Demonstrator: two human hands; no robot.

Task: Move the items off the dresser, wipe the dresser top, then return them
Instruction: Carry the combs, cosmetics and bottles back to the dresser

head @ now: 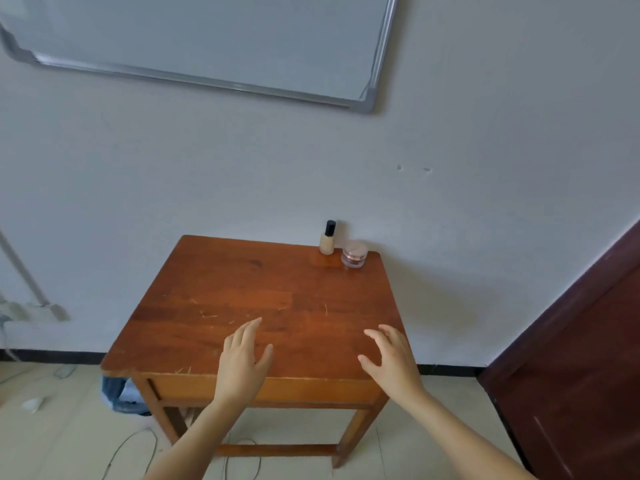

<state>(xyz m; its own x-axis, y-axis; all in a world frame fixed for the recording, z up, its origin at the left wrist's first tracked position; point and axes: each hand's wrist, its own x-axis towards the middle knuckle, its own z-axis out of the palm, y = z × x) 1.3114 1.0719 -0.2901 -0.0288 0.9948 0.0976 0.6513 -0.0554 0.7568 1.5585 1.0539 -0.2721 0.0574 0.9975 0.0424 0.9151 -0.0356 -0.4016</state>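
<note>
The dresser (221,292) stands against the wall; a foundation bottle (327,238) and jar (354,254) sit at its far right corner. Our left hand (242,362) and right hand (391,362) hover spread and unladen above its near edge.

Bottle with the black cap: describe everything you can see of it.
The bottle is small, with a pale beige body that may be glass and a slim black cap, on. It stands upright on the dresser at its far right corner, close left of the jar with a slight gap. Nothing grips it.
</note>
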